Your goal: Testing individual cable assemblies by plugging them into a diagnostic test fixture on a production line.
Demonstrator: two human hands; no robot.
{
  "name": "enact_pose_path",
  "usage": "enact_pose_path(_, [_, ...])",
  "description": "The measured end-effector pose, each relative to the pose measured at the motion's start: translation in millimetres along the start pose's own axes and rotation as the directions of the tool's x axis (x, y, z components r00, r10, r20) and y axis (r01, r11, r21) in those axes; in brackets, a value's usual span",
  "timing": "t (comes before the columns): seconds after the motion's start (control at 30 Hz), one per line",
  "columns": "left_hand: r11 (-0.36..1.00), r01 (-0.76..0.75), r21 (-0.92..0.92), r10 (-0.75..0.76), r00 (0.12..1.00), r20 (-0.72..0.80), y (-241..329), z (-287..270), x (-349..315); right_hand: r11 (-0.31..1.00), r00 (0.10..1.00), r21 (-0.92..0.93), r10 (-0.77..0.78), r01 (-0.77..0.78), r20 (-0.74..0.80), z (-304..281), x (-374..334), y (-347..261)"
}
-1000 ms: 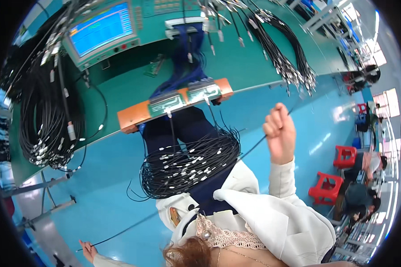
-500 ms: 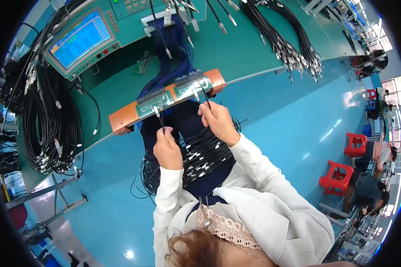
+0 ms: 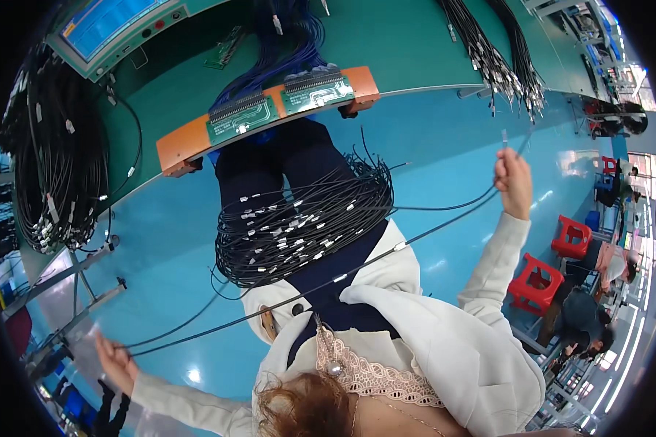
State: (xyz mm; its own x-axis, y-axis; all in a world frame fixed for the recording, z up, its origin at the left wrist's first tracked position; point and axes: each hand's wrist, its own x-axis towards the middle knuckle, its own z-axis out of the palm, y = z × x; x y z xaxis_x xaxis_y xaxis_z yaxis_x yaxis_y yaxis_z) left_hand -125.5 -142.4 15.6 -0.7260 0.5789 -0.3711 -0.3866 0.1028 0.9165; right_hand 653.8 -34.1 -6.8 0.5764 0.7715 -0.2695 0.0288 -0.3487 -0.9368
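A long black cable [image 3: 372, 261] with small white labels stretches across in front of my body from hand to hand. My left hand [image 3: 116, 362], far out at the lower left, is closed on one end of it. My right hand [image 3: 514, 182], raised at the right, grips the other end, and a small pale connector tip [image 3: 504, 136] sticks up above its fingers. Across my lap lies a loose bundle of black cables [image 3: 306, 211] with white labels. Away from both hands, the orange test fixture [image 3: 183, 149] at the table edge carries two green circuit boards [image 3: 242, 120].
Blue wires [image 3: 284, 54] run from the fixture over the green table [image 3: 393, 44]. A tester with a screen [image 3: 109, 29] stands at the upper left. Cable bundles hang at the left [image 3: 58, 160] and upper right [image 3: 488, 62]. Red stools [image 3: 536, 284] and other people are at the right.
Both hands have left the fixture's boards and spread wide apart, left hand to the lower left, right hand to the right, with the cable stretched between them. The view has shifted.
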Motion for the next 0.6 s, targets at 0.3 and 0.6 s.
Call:
enact_pose_path(0.3, [0.716, -0.122, 0.688, 0.284, 0.950, -0.127, -155, 28, 44, 0.560, 0.743, -0.745, -0.656, 0.361, -0.133, 74, 19, 68])
enact_pose_path(0.6, [0.995, 0.080, 0.060, -0.099, 0.724, 0.683, -68, 215, -94, 0.974, 0.909, 0.208, -0.166, 0.091, 0.383, 157, -59, -47])
